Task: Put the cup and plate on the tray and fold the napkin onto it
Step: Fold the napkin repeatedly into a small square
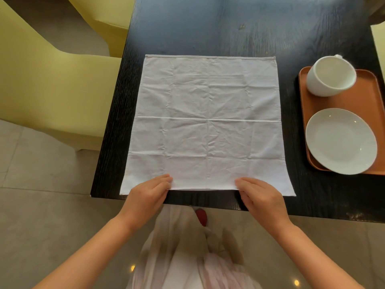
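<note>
A white cloth napkin (pixel 206 126) lies spread flat on the dark wooden table (pixel 239 28), creased across its middle. My left hand (pixel 148 195) and my right hand (pixel 260 197) both pinch its near edge at the table's front. On the right stands an orange tray (pixel 362 99). A white cup (pixel 330 76) sits at the tray's far end and a white plate (pixel 341 140) at its near end.
Yellow chairs (pixel 48 84) stand left of the table, one more at the far left corner. The table's front edge runs just under my hands. Tiled floor (pixel 41 205) lies below and to the left.
</note>
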Demonstrator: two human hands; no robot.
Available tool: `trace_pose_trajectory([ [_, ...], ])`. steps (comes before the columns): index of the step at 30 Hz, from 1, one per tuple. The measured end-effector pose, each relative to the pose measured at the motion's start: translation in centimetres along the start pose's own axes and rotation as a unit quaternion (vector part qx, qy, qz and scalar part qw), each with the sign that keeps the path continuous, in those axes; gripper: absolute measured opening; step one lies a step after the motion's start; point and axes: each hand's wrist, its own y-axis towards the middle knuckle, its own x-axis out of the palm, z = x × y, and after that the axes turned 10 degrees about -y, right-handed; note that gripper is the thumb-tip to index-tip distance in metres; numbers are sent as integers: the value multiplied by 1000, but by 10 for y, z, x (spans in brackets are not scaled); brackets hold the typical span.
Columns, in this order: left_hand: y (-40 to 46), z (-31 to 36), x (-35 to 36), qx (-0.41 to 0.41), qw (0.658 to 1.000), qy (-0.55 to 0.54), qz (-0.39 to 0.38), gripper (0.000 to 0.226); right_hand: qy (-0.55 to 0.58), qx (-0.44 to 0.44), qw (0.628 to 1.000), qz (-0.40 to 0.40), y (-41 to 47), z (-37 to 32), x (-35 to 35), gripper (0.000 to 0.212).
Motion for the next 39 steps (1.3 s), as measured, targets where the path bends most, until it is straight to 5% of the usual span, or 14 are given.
trace_pose_trajectory([
  [5, -7, -1, -21, -82, 996, -37, -15, 23, -40, -2, 999, -12, -7, 12, -14, 14],
  [11, -16, -5, -51, -180, 968, -104, -138, 8, 72, 78, 969, -223, -10, 10, -55, 21],
  [16, 8, -14, -82, -233, 942, -177, -165, 20, 136, 127, 939, -288, 28, 26, -83, 10],
  [22, 85, -38, -122, -204, 966, -157, -34, 30, 62, 90, 979, -171, 123, 51, -91, 11],
  [26, 139, -58, -125, -182, 970, -132, 88, 16, 22, 107, 992, -65, 173, 65, -76, 11],
  [39, 228, -117, -114, -142, 975, 12, 170, 9, -122, 203, 971, -43, 263, 112, -25, 13],
])
